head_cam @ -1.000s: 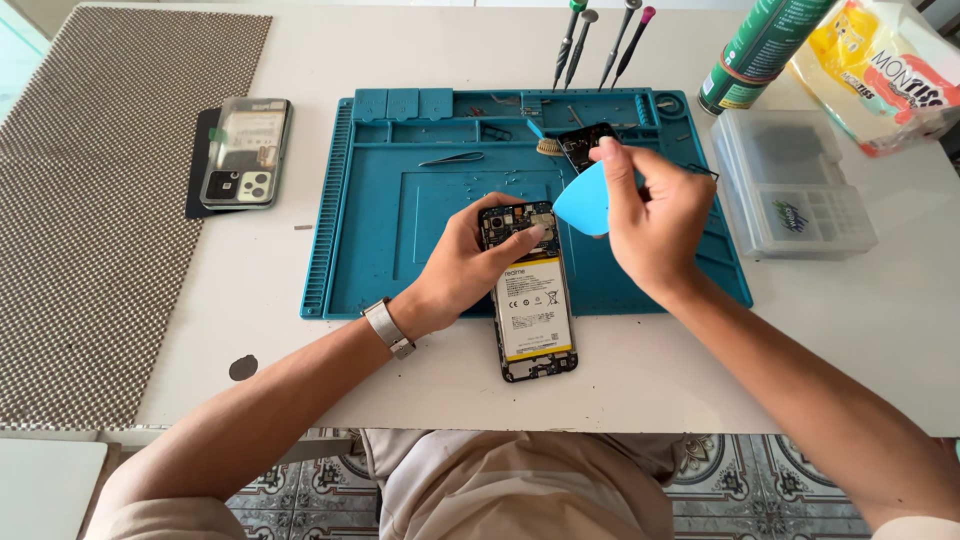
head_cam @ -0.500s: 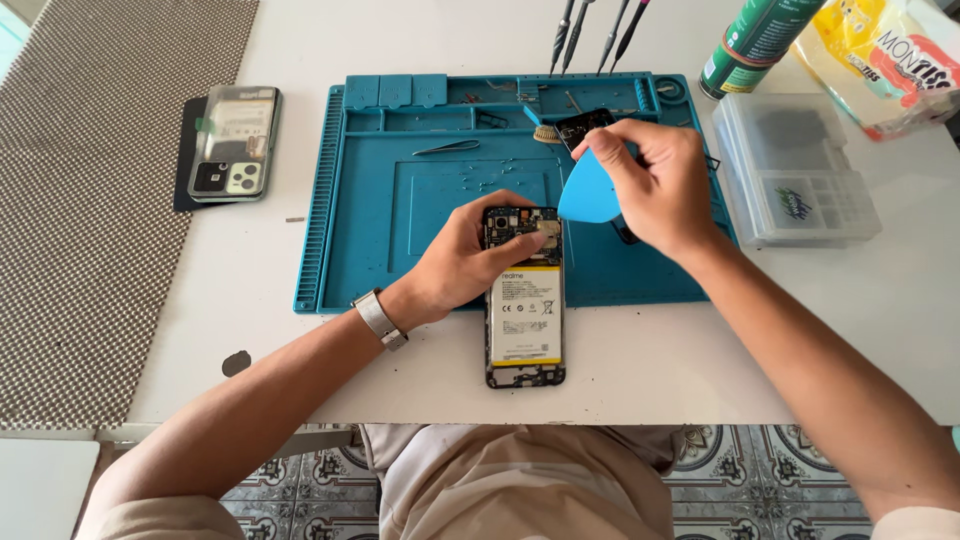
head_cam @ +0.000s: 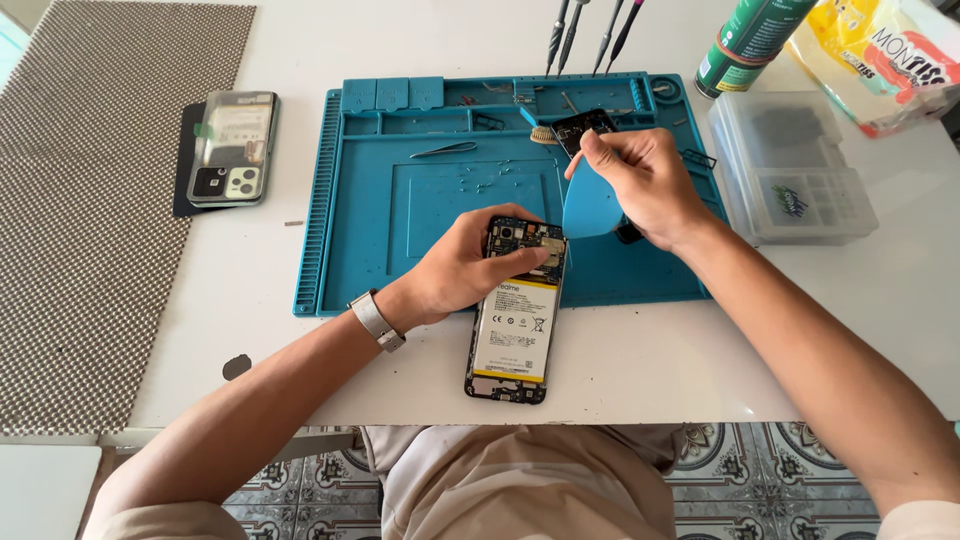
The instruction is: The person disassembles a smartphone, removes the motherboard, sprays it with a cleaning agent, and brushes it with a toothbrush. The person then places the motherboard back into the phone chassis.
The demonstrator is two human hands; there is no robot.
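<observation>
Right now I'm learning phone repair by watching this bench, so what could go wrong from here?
1. The opened black phone with its exposed white battery overhangs the white table's front edge; only the left hand steadies it, so it might tip off.
2. The right hand holds both a blue rounded plastic pick and a small black part; either could slip.
3. Tiny screws lie loose on the blue work mat and could scatter.

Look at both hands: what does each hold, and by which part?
The left hand grips the opened phone at its top end. The right hand pinches the blue pick by its upper edge.
</observation>
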